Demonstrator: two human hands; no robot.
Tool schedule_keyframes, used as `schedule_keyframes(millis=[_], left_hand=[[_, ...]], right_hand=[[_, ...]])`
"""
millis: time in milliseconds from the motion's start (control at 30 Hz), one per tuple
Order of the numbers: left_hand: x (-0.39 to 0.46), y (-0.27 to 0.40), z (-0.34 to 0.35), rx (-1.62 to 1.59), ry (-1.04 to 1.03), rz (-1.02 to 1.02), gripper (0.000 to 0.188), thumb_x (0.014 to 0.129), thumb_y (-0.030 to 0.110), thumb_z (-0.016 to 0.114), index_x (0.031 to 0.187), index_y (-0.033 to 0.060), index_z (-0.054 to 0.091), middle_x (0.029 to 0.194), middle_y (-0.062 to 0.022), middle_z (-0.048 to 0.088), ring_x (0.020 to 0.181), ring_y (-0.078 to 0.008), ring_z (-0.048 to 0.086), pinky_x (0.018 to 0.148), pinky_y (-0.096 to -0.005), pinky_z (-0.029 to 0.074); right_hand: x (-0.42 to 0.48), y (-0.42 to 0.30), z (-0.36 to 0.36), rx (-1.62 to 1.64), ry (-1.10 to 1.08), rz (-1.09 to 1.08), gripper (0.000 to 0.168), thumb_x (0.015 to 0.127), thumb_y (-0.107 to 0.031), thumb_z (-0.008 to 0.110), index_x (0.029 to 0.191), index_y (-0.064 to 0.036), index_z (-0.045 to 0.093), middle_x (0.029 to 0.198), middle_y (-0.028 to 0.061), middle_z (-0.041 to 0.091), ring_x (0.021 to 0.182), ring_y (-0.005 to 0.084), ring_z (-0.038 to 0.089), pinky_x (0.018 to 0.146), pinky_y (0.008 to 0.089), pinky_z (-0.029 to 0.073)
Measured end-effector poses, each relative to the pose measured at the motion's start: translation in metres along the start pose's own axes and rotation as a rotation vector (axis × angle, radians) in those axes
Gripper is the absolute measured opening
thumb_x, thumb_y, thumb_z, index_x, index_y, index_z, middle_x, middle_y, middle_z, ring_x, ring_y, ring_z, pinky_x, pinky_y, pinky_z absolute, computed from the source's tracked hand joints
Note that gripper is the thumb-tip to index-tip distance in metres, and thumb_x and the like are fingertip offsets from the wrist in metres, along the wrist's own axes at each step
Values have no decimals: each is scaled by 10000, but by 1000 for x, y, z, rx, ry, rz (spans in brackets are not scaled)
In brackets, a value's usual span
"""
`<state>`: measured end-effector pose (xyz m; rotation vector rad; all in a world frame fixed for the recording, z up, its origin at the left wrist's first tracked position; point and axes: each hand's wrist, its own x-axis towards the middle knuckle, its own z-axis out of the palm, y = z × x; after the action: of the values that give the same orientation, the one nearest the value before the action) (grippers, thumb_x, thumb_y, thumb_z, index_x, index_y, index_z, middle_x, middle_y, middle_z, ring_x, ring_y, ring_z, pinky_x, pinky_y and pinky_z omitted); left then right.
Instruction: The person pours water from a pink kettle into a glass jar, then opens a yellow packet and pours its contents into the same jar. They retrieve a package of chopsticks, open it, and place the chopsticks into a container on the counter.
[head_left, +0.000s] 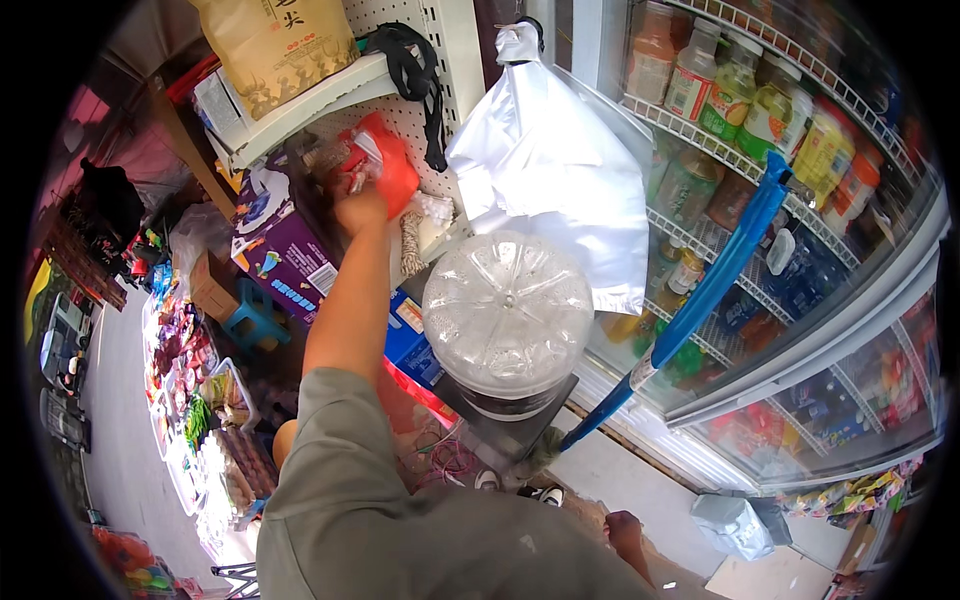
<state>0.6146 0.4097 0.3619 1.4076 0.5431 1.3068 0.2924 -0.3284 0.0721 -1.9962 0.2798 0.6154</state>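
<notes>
My left hand (363, 211) reaches into a white pegboard shelf, at a red plastic bag (396, 169) with small wrapped packets (358, 171) beside it. The fingertips are hidden, so its grip is unclear. A purple printed carton (281, 244) stands left of the forearm. Right of the hand, a coil of rope (412, 244) lies at the shelf's edge. My right hand (624, 531) hangs low by my side, fingers curled, with nothing visible in it. Before me stands a large clear plastic water bottle (508, 315), its ribbed base facing up.
Silvery plastic bags (551, 180) hang behind the bottle. A glass-door drinks fridge (750, 225) fills the right, with a blue-wrapped pole (679, 315) leaning before it. Pink cords (446, 459) tangle on the floor. A blue stool (255, 319) and packaged goods (184, 352) stand left.
</notes>
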Motion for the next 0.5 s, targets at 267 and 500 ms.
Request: schedule_keyframes(millis=[267,500], left_hand=[[-76,105,17,-391,-36,-410,455,880,120,598,1311,52,469,1185,-115,593,935,-200,592,779,-363,514],[-134,117,-1,-343,-23,-332,819,840,58,629,1515,104,166,1199,-101,562,909,-172,597,717,-322,482]], right_hand=[[7,2,-9,4,32,-32,213,883,-134,525,826,45,627,705,121,666,595,184,658,560,299,542],[9,30,-3,-190,-1,-326,115,762,-156,600,688,-69,595,646,77,643,612,240,645,565,358,518]])
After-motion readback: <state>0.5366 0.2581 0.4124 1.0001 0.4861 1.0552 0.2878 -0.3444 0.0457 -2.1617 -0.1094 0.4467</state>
